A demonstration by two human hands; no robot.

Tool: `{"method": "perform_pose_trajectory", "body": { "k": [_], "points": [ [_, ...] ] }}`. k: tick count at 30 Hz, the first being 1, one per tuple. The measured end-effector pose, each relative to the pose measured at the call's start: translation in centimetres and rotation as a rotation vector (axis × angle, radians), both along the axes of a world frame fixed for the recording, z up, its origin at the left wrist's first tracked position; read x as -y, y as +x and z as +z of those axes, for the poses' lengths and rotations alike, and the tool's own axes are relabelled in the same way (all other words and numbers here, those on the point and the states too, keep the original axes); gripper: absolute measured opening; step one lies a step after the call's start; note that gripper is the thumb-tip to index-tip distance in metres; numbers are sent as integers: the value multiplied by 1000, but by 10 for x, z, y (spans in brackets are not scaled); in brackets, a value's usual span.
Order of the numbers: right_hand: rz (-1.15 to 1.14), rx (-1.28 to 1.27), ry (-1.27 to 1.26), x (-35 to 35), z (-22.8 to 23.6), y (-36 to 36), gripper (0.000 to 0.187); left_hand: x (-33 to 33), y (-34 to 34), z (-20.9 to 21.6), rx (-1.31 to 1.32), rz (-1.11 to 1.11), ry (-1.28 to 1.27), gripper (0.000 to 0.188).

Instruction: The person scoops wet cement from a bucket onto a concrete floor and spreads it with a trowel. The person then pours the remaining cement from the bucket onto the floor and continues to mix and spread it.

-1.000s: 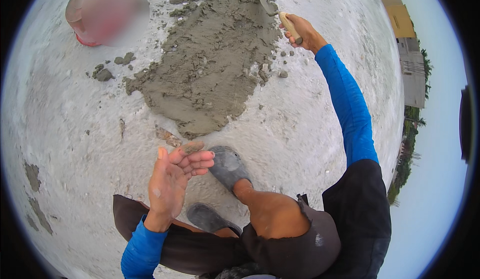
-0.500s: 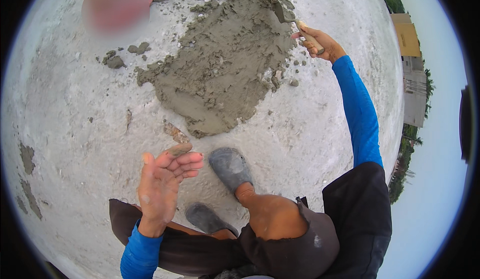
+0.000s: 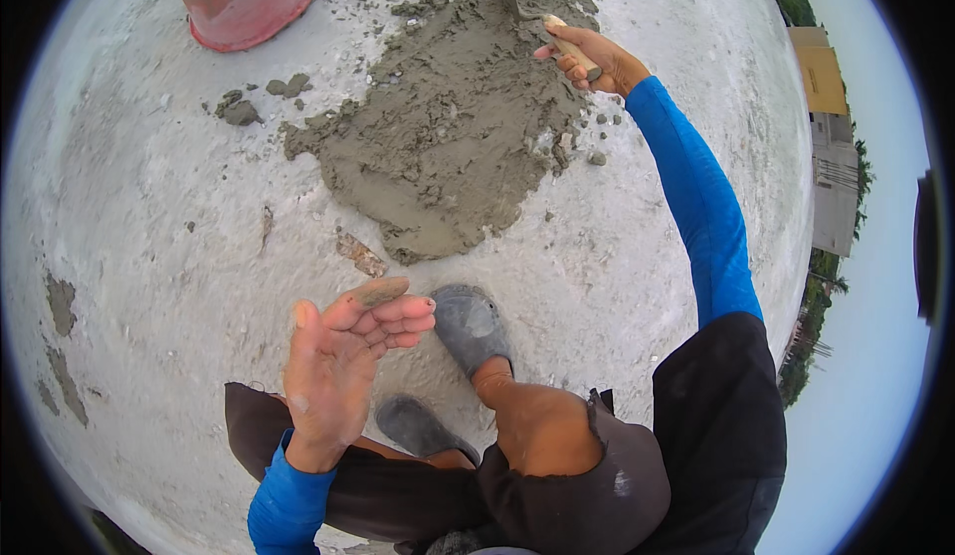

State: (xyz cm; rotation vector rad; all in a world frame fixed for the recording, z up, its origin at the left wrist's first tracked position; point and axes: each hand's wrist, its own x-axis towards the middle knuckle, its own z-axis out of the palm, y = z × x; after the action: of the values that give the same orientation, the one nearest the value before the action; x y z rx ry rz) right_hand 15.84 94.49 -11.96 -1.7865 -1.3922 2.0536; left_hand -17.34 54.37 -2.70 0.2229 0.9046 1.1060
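Observation:
A flat spread of wet grey mortar (image 3: 438, 147) covers the pale ground in front of me. At its far right edge my right hand (image 3: 597, 58) is closed round the wooden handle of a trowel (image 3: 572, 46). The trowel's blade is smeared with mortar and hard to make out against the heap, where it appears to be dug in. My left hand (image 3: 343, 356) hangs in the air, palm up and fingers stretched out, with nothing in it. Mortar coats the side of its index finger. Below the spread, a brownish broken fragment (image 3: 360, 255) lies on the ground.
An overturned red tub (image 3: 249, 3) rests at the far left. Small mortar lumps (image 3: 239, 110) lie between it and the spread. My grey shoes (image 3: 470, 326) stand just short of the mortar's near edge. Buildings (image 3: 831, 157) and trees show at the far right.
My right hand has moved left with the trowel, over the mortar's far right part. My left hand has shifted slightly right, still stretched out. The red tub shows more fully.

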Motion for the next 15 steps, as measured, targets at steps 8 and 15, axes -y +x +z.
{"method": "perform_pose_trajectory", "body": {
  "k": [8, 15],
  "points": [
    [156, 102, 127, 8, -9, -85, 57, -1, 1, 4, -61, 2, -32, 89],
    [541, 340, 261, 35, -9, -112, 49, 3, 1, 10, -24, 3, 36, 89]
  ]
}}
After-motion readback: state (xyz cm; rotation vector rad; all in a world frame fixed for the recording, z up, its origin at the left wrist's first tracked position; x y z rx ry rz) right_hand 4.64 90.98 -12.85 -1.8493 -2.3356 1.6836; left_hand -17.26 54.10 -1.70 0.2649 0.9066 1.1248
